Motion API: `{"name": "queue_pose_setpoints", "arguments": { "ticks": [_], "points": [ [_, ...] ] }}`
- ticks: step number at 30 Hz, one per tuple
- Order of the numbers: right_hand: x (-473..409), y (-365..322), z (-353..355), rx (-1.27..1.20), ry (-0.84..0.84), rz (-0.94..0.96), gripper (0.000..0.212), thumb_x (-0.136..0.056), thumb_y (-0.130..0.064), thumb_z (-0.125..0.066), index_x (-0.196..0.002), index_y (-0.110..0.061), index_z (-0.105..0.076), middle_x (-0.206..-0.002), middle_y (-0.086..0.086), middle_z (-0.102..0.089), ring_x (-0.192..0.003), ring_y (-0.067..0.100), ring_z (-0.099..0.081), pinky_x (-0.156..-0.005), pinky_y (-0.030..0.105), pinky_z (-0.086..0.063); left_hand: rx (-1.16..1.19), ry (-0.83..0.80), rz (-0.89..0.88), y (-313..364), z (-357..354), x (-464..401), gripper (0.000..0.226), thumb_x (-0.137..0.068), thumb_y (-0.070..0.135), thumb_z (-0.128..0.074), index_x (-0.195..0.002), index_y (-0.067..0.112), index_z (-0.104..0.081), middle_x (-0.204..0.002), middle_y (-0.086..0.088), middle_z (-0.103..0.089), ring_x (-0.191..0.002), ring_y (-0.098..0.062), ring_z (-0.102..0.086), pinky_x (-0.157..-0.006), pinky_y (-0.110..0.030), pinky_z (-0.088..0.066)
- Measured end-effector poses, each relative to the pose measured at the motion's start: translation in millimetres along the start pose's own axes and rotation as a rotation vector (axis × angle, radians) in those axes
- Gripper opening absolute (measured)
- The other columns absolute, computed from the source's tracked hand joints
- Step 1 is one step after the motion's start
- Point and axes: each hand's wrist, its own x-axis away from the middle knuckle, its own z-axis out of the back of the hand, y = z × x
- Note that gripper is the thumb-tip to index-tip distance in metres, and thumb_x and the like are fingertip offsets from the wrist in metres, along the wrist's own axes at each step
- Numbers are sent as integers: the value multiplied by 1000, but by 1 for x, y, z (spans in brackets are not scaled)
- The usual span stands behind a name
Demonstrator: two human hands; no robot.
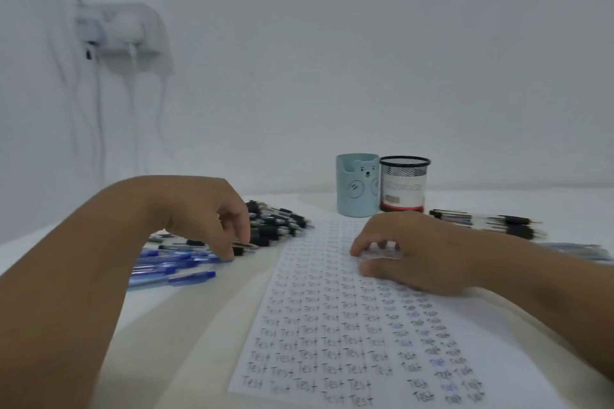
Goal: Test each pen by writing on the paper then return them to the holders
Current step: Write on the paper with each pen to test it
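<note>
White paper [349,325], filled with columns of "Test", lies on the worktop [199,325]. The right hand [408,252] rests on its upper part, fingers loosely bent, grip holding nothing. The left hand [212,216] reaches down into the blue pens [172,264], fingertips curled onto one; whether the grip has closed on it cannot be told. Black pens [275,222] are heaped just behind. Two holders, blue [357,186] and mesh [403,184], stand side by side beyond the paper, with more pens [488,222] to their right.

Blue pens [172,264], black pens [275,222], lt-blue bear holder [357,186], blk mesh holder [403,184].
</note>
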Motion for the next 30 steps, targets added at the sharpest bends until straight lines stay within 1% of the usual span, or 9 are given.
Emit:
{"name": "queue_pose_setpoints", "arguments": {
  "ticks": [2, 5, 8, 15, 19, 21, 23, 26, 30],
  "points": [
    [-1, 2, -3, 4, 0, 12, 31, -91, -61, -56, -119, -48, -61, -114, -33, -53, -107, -15, -46, -87, 12, -37, -40, -33, 37, -7, 1, 0, 20, -76, 19, -88, -91, 27, -77, -76, 8, -69, -61, -1, -58, -66, -19, -46],
    [-1, 4, -4, -1, 5, 8, 30, -90, -64, -55, -117, -52, -60, -116, -33, -54, -107, -17, -44, -87, 10, -38, -14, 171, 38, -14, -3, -11, 14, -78, 25, -85, -88, 29, -76, -76, 11, -68, -61, 2, -58, -63, -16, -43],
    [-1, 5, -4, 2, 5, 18, 29, -89, -65, -54, -115, -53, -60, -115, -35, -54, -106, -18, -43, -86, 10, -38, 13, 274, 58, -16, -12, -20, 11, -82, 24, -81, -90, 31, -76, -80, 10, -70, -75, -5, -63, -69, -20, -46],
    [0, 5, -3, -19, 6, 5, 28, -89, -63, -56, -115, -53, -61, -114, -36, -54, -108, -17, -44, -86, 9, -39, 37, 199, 53, -17, -17, -22, 9, -86, 26, -76, -82, 34, -80, -77, 21, -71, -80, 1, -64, -80, -23, -52],
    [1, 4, -3, -25, 1, 7, 29, -90, -62, -56, -116, -51, -61, -114, -36, -54, -107, -17, -45, -86, 8, -38, 11, 134, 14, -13, -21, -26, 5, -78, 30, -84, -78, 33, -80, -78, 20, -73, -75, 5, -63, -78, -21, -50],
    [0, 5, -3, -21, -4, 8, 30, -90, -63, -55, -117, -51, -61, -115, -35, -54, -108, -16, -45, -88, 10, -38, -15, 153, 6, -12, -24, -29, 6, -78, 27, -84, -77, 31, -80, -74, 19, -72, -69, 7, -61, -75, -22, -50],
    [0, 5, -3, -9, -9, 5, 31, -90, -63, -54, -117, -51, -61, -116, -35, -54, -107, -17, -44, -88, 10, -37, 37, 250, -23, -9, -23, -30, 7, -82, 24, -81, -79, 29, -78, -76, 19, -72, -66, 10, -60, -69, -17, -46],
    [1, 4, -2, -19, -13, -1, 33, -89, -64, -54, -118, -51, -61, -117, -35, -53, -106, -18, -44, -88, 10, -37, 241, 523, -111, -1, -16, -25, 6, -88, 23, -76, -84, 26, -73, -81, 17, -71, -61, 7, -60, -63, -16, -42],
    [2, 2, -1, -27, -15, -18, 33, -89, -63, -56, -119, -50, -61, -116, -32, -55, -105, -15, -47, -90, 13, -40, 798, 866, -252, 17, -12, -23, 7, -93, 9, -70, -90, 15, -68, -83, 0, -72, -58, -14, -56, -53, -23, -41]
  ]
}}
